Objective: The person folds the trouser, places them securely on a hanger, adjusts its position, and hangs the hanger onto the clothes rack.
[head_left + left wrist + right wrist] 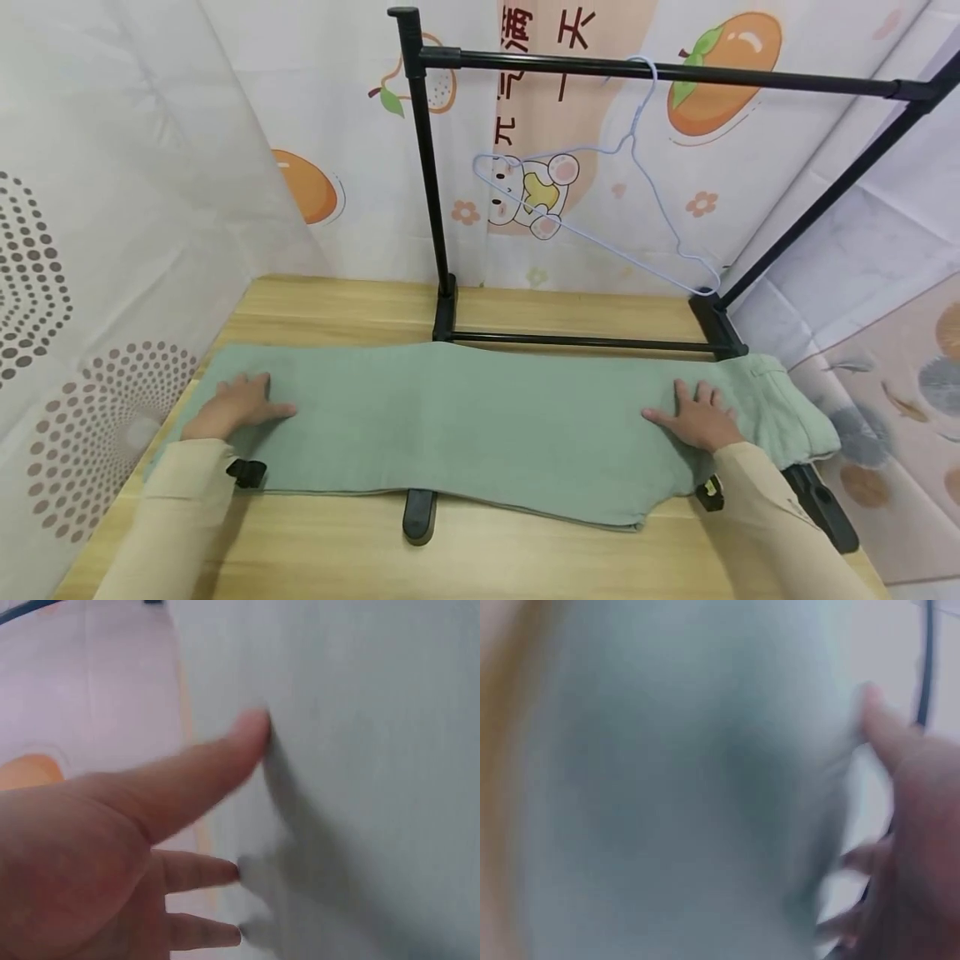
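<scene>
A pair of sage-green trousers [480, 425] lies flat and folded lengthwise across the table, its gathered waist end at the right. My left hand [240, 406] rests on the leg end with thumb and fingers spread. Near the waist end, my right hand [701, 419] touches the cloth, its fingers also spread. In the left wrist view, fingertips of the left hand [112, 840] meet the green fabric [390, 750]. The right wrist view is blurred, with the right hand [922, 825] against the trousers [660, 787].
Behind the trousers stands a black garment rack [540, 63], its feet [418, 518] reaching under the cloth to the front. A pale blue wire hanger [600, 237] hangs from its top bar. Printed white curtains [360, 242] enclose the wooden table [330, 542].
</scene>
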### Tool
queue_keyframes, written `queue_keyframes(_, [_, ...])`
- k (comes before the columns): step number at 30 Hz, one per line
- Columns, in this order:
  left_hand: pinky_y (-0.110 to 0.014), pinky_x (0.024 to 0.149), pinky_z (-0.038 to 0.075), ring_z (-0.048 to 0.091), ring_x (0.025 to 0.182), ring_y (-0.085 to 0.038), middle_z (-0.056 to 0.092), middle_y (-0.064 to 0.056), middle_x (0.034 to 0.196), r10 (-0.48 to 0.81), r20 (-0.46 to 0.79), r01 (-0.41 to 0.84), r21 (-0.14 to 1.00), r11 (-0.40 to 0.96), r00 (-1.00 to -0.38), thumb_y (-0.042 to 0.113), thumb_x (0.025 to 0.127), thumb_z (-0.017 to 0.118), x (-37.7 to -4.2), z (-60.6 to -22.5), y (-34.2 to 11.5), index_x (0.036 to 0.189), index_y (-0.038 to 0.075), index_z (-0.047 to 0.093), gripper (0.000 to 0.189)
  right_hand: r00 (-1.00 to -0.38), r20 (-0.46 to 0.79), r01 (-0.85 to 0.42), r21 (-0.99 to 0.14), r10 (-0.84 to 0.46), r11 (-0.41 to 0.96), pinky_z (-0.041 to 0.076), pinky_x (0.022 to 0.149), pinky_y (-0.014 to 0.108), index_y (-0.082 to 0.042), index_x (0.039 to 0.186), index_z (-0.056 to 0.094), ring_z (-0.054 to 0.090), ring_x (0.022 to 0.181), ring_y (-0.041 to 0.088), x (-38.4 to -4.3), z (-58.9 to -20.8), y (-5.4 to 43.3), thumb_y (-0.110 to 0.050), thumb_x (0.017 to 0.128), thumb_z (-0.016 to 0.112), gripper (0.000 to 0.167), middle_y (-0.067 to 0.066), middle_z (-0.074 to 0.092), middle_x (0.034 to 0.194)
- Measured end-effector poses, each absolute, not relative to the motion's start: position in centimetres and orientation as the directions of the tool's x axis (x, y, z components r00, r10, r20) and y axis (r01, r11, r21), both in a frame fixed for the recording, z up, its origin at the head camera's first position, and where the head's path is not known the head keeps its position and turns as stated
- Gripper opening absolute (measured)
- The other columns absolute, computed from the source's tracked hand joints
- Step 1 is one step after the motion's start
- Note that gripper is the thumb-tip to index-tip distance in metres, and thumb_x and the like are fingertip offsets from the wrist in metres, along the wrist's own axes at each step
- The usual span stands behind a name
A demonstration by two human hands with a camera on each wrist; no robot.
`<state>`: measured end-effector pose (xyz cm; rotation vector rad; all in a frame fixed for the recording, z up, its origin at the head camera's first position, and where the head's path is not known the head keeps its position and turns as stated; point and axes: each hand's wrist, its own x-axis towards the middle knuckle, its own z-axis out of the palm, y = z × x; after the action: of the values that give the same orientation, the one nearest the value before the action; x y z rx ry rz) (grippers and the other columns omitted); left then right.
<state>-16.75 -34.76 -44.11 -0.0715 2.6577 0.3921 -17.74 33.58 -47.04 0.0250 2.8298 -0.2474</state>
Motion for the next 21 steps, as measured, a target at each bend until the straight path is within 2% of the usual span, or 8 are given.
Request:
queue_keyframes(3, [-0.075,0.098,0.030,0.020,0.123,-0.073,0.022,-0.054,0.136,0.007,-0.390,-0.091,0.233,0.968,-0.921,0.055,0.089,0.061,-16.6,-44.0,-35.9,0.136,-0.024,0.029,0.097,-0.971,-0.239,0.016,-0.166,-0.025,0.986,0.031,0.089,0.078,0.009,0.144,0.029,0.026,0.124,0.064,-17.5,-46.6,32.6,-0.067,0.086,0.056,0.099,0.046,0.027,0.135])
queue_keyframes(6, [-0.070,0.097,0.036,0.032,0.120,-0.069,0.031,-0.052,0.133,-0.017,-0.364,-0.101,0.215,0.971,-0.931,0.052,0.090,0.060,-16.5,-43.9,-36.8,0.133,-0.026,0.031,0.094,-0.974,-0.199,-0.069,-0.185,-0.106,0.980,0.035,0.088,0.075,0.007,0.143,0.035,0.031,0.124,0.060,-17.0,-46.5,31.1,-0.061,0.086,0.062,0.092,0.043,0.031,0.137])
queue_keyframes(9, [-0.066,0.093,0.041,0.039,0.116,-0.065,0.033,-0.051,0.131,-0.058,-0.371,-0.145,0.212,0.966,-0.927,0.051,0.091,0.060,-16.2,-44.0,-37.7,0.132,-0.028,0.030,0.094,-0.956,-0.219,-0.144,-0.224,-0.194,0.964,0.033,0.092,0.077,0.003,0.144,0.037,0.028,0.130,0.061,-16.3,-46.5,29.6,-0.060,0.083,0.066,0.093,0.041,0.029,0.144])
queue_keyframes(13, [-0.063,0.089,0.045,0.044,0.111,-0.064,0.034,-0.052,0.130,-0.098,-0.367,-0.188,0.220,0.957,-0.925,0.048,0.092,0.058,-15.7,-44.2,-38.7,0.130,-0.031,0.029,0.092,-0.927,-0.292,-0.164,-0.247,-0.234,0.955,0.029,0.093,0.080,0.000,0.147,0.036,0.022,0.134,0.063,-15.6,-46.4,28.5,-0.062,0.076,0.071,0.100,0.042,0.021,0.148])
queue_keyframes(16, [-0.056,0.079,0.051,0.056,0.095,-0.054,0.046,-0.049,0.119,-0.125,-0.382,-0.217,0.208,0.954,-0.916,0.045,0.094,0.055,-15.6,-44.4,-39.5,0.124,-0.032,0.036,0.085,-0.913,-0.325,-0.167,-0.252,-0.246,0.953,0.027,0.092,0.081,-0.001,0.149,0.034,0.019,0.135,0.064,-15.2,-46.3,28.4,-0.062,0.069,0.077,0.109,0.044,0.018,0.149])
queue_keyframes(18, [-0.052,0.075,0.051,0.059,0.086,-0.046,0.052,-0.046,0.110,-0.140,-0.413,-0.241,0.204,0.949,-0.900,0.046,0.095,0.052,-15.5,-44.5,-40.0,0.119,-0.032,0.041,0.082,-0.905,-0.343,-0.168,-0.257,-0.253,0.952,0.026,0.092,0.082,-0.001,0.150,0.031,0.016,0.135,0.064,-15.1,-46.2,28.4,-0.062,0.065,0.080,0.115,0.044,0.016,0.149])
queue_keyframes(20, [-0.049,0.069,0.050,0.057,0.074,-0.034,0.057,-0.037,0.091,-0.144,-0.432,-0.249,0.196,0.948,-0.890,0.047,0.096,0.050,-15.4,-44.6,-40.4,0.103,-0.029,0.051,0.076,-0.898,-0.349,-0.182,-0.256,-0.267,0.949,0.026,0.091,0.083,-0.001,0.150,0.029,0.015,0.135,0.065,-15.1,-46.0,28.4,-0.061,0.062,0.082,0.119,0.044,0.015,0.149])
queue_keyframes(21, [-0.054,0.074,0.050,0.057,0.073,-0.033,0.058,-0.034,0.086,-0.152,-0.436,-0.258,0.196,0.946,-0.887,0.047,0.096,0.049,-15.4,-44.6,-40.6,0.099,-0.026,0.054,0.074,-0.896,-0.352,-0.185,-0.257,-0.270,0.949,0.026,0.091,0.083,-0.001,0.150,0.028,0.015,0.135,0.065,-15.1,-46.0,28.4,-0.061,0.061,0.083,0.121,0.044,0.014,0.149])
